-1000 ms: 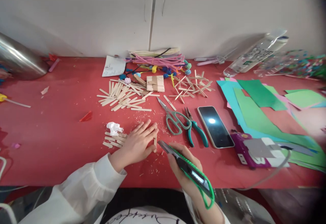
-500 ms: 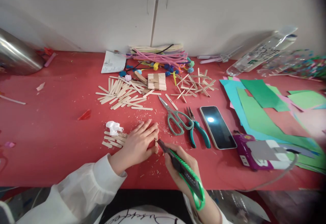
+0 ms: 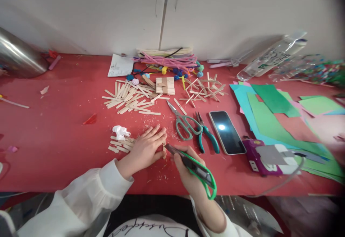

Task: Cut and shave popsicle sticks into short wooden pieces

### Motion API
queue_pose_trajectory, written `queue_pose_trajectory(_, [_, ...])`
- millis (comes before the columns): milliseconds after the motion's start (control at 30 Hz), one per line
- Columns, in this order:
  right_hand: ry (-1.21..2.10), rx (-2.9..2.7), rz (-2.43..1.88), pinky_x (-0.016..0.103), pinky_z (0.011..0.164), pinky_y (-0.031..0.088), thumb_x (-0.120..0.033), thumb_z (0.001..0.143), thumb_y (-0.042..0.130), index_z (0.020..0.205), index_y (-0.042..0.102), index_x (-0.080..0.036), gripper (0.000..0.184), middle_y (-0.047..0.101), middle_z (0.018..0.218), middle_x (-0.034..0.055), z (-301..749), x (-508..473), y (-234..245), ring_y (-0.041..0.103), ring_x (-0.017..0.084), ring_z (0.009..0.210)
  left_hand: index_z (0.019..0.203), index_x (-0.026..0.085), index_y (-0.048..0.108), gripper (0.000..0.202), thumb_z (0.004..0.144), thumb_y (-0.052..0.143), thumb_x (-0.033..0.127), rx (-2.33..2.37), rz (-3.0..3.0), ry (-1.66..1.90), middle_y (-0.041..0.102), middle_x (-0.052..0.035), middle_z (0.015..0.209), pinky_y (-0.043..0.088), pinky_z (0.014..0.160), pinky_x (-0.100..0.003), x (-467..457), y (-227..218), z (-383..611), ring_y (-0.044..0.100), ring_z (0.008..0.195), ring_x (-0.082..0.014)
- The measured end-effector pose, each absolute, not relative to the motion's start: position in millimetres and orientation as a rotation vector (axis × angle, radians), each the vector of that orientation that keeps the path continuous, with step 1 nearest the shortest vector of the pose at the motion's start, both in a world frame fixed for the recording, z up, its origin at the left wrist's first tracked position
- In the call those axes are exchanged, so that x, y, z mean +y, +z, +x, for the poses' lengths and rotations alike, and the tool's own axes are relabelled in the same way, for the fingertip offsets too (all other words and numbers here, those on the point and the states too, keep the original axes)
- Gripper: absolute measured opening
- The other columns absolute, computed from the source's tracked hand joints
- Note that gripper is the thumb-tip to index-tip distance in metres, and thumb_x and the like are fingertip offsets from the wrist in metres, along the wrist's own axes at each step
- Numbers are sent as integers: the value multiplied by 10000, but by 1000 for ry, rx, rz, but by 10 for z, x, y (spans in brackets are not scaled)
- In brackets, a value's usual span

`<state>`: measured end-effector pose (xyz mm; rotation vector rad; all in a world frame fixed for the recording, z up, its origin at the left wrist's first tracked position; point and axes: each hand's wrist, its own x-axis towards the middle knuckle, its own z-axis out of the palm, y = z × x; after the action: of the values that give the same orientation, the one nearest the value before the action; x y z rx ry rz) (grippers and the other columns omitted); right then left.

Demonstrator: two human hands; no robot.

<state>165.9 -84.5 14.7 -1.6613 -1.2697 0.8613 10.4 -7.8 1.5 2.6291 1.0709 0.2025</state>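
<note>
Wooden craft stick [image 3: 164, 150] lies lengthwise on the red tabletop [image 3: 67, 140], pale, narrow and flat, at the fingertips and thumb of the left hand [image 3: 145, 150]. Left hand: palm down, fingers extended and only slightly spread, thumb out to the side, bracing the stick against the table rather than gripping it. Right hand [image 3: 188, 176]: curled closed around a utility knife [image 3: 196, 165], black body with bright green ridged trim and a looped green end; blade tip at the stick's right edge, contact not resolvable. Fine curled wood shavings [image 3: 162, 178] are strewn around the stick. Left of the left hand: a row of short sticks [image 3: 118, 147], round-ended, beside crumpled white tissue [image 3: 121, 132], soft and creased. Beyond the hands: a loose heap of craft sticks [image 3: 129, 98], a paper-banded stick bundle [image 3: 165, 86], and fuzzy pink pipe cleaners [image 3: 168, 63]. To the right: scissors [image 3: 178, 113] with grey-green handles, teal-handled pliers [image 3: 213, 142], a glossy smartphone [image 3: 228, 132] reflecting a light, then overlapping coloured paper sheets [image 3: 277, 102]. Tabletop smooth, dull-sheened. A pale grey wall panel [image 3: 94, 17] backs it, split by a dark vertical seam; a brushed-metal cylinder [image 3: 23, 55] stands tilted in view at far left.
</note>
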Motion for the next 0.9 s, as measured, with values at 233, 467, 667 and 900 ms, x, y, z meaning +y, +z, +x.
queue_pose_trajectory(233, [1111,-688,-1416,342,567,586,-358,730,608,828,573,-177,209,707,654,36,1635,-843,-6,678,194,549,1284,155,464,515,844,498,419,1090,2659,168,412,-62,1385,300,1074,-423,-72,25,113,304,1318,-248])
queue_pose_trajectory(467, [976,-1082,-1531,303,622,560,-323,791,569,910,586,-187,182,695,707,29,1696,-946,14,676,179,634,1277,145,474,540,837,491,457,1093,2609,173,429,-63,1374,283,1082,-429,-70,62,108,293,1322,-255])
queue_pose_trajectory(667, [733,-1394,-1620,216,574,519,-261,805,530,911,601,-193,144,685,680,4,1702,-961,105,660,147,594,1271,138,480,559,843,453,497,1078,2603,199,436,-80,1369,277,1082,-427,-54,51,95,293,1323,-252])
queue_pose_trajectory(900, [622,-1552,-1615,198,563,512,-212,795,499,902,582,-201,136,680,685,-1,1677,-933,105,642,126,549,1262,153,491,516,850,463,463,1075,2612,228,446,-69,1364,287,1075,-427,-58,34,93,320,1311,-254])
